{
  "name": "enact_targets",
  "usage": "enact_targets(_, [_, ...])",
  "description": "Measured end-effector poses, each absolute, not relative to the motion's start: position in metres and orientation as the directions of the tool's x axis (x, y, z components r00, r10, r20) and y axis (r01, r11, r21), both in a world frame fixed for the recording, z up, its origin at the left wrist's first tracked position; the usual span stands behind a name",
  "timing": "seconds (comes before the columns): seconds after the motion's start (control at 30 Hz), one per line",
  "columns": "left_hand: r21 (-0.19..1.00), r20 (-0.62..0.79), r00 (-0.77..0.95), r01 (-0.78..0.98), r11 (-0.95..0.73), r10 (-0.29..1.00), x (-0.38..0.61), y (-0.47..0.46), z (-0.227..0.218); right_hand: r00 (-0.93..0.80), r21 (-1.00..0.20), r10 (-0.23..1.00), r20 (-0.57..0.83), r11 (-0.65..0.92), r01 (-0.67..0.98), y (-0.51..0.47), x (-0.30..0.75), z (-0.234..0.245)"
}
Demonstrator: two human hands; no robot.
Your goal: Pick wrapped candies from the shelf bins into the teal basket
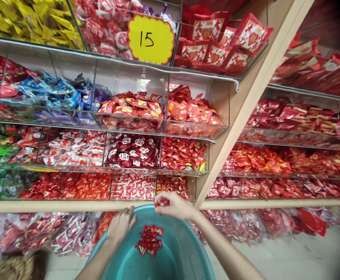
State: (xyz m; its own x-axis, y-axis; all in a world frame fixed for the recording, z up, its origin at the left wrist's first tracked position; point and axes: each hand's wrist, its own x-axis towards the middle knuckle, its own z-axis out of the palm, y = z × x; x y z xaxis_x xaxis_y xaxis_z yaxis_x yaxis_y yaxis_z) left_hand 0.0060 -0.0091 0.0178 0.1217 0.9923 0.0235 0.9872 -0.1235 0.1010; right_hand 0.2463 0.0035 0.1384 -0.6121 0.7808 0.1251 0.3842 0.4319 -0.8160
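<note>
A teal plastic basket (191,239) with slotted walls stands low in front of me, just below the shelf edge. My left hand (121,224) grips its far left rim, fingers curled over the edge. Over the far right rim, my right hand (175,205) is closed around red-wrapped candies (162,202); the palm hides part of them. A small pile of red-wrapped candies (149,241) lies inside the basket. Right behind my right hand is a bottom-row bin of red and gold wrapped candies (172,186).
Clear-fronted bins of wrapped sweets rise in tiers. A yellow tag (151,39) reading 15 hangs above. A slanting wooden post (245,116) divides the shelving. Clear bags of sweets (76,233) lie under the wooden ledge (56,206), and a woven basket (11,268) sits lower left.
</note>
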Motion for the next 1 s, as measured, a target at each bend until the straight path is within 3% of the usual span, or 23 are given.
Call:
enact_targets(0.1, [0.096,0.029,0.129,0.987,-0.131,0.991,0.006,-0.009,0.015,-0.657,-0.581,0.750,-0.084,0.498,0.644,-0.002,0.227,0.068])
enact_targets(0.17, [0.094,0.036,0.123,0.987,-0.126,0.992,0.004,-0.008,0.011,-0.623,-0.429,0.769,-0.142,0.519,0.739,-0.001,0.215,0.035])
enact_targets(0.3, [0.099,0.055,0.126,0.986,-0.131,0.991,0.000,-0.006,0.004,-0.583,-0.337,0.795,-0.169,0.509,0.792,0.003,0.199,0.005])
enact_targets(0.43, [0.098,0.068,0.124,0.987,-0.131,0.990,-0.001,-0.005,-0.001,-0.563,-0.333,0.804,-0.192,0.486,0.808,0.005,0.192,-0.008])
enact_targets(0.7, [0.094,0.055,0.118,0.988,-0.123,0.991,0.002,-0.007,0.002,-0.524,-0.501,0.843,-0.125,0.402,0.766,0.004,0.205,-0.020])
enact_targets(1.0, [0.099,0.057,0.137,0.985,-0.142,0.989,0.002,-0.007,0.002,-0.519,-0.564,0.844,-0.133,0.366,0.740,0.002,0.199,-0.021])
